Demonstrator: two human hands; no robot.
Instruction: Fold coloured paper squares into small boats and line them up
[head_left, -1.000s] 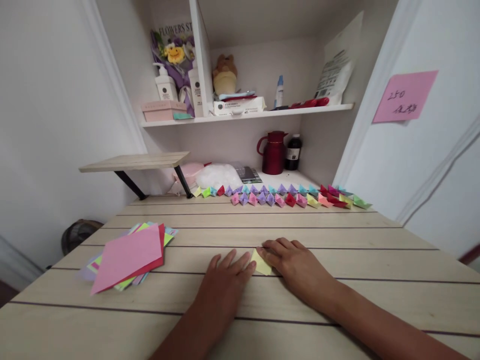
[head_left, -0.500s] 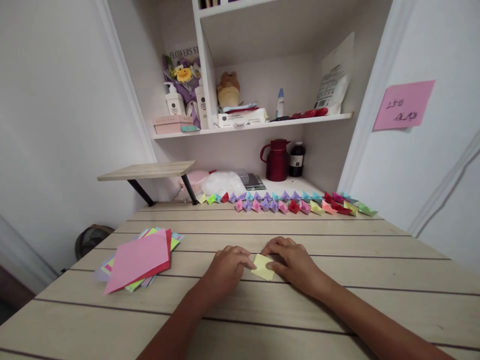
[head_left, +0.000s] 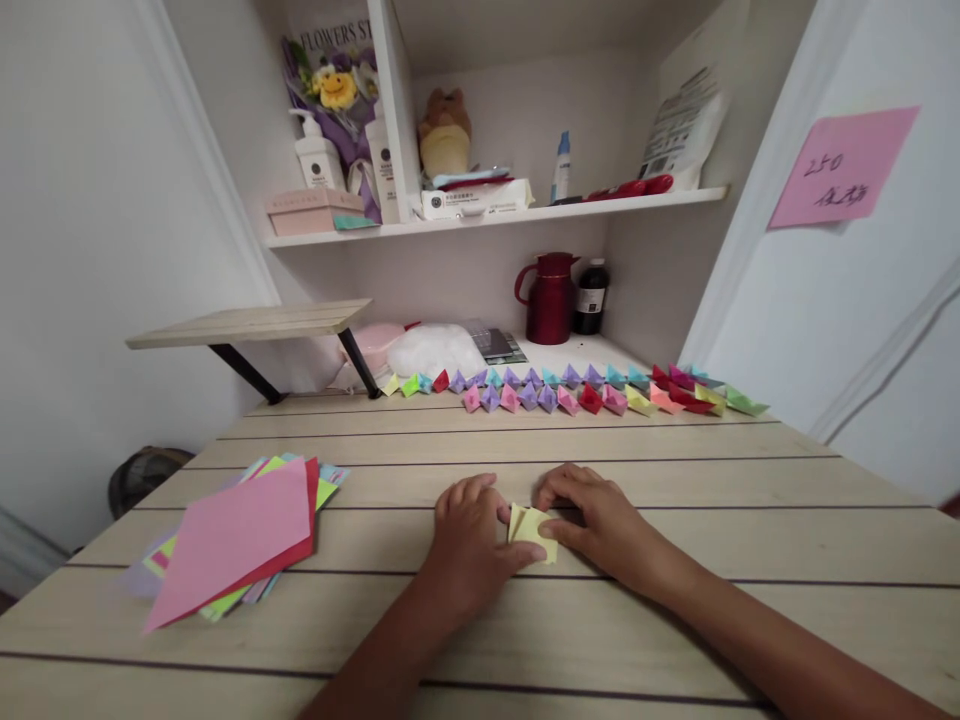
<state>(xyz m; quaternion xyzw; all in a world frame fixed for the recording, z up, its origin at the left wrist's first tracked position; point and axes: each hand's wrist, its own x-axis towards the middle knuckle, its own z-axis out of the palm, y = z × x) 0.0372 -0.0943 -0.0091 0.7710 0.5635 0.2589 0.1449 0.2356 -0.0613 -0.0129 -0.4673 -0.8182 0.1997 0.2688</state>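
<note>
A small folded piece of yellow paper [head_left: 531, 530] lies on the wooden table between my hands, with one flap lifted at its left. My left hand [head_left: 476, 530] has its thumb across the paper's front edge and its fingers at the left side, gripping it. From the right, my right hand [head_left: 589, 510] pinches the same paper, thumb on top and fingers curled behind. Beyond the hands, rows of small folded paper boats [head_left: 547, 398] in many colours stand along the table's back. A stack of coloured paper sheets [head_left: 240, 530], pink on top, lies to the left.
A small raised wooden stand [head_left: 255, 322] with black legs is at the back left. Behind the table, a recess holds a red jug [head_left: 550, 300], a dark bottle [head_left: 591, 297] and a white bundle [head_left: 436, 350]. A shelf [head_left: 600, 203] above carries bottles, boxes and a plush toy.
My left thumb has come over onto the yellow paper, and a flap at its left now stands up. The right hand keeps its grip. The whole view has shifted slightly.
</note>
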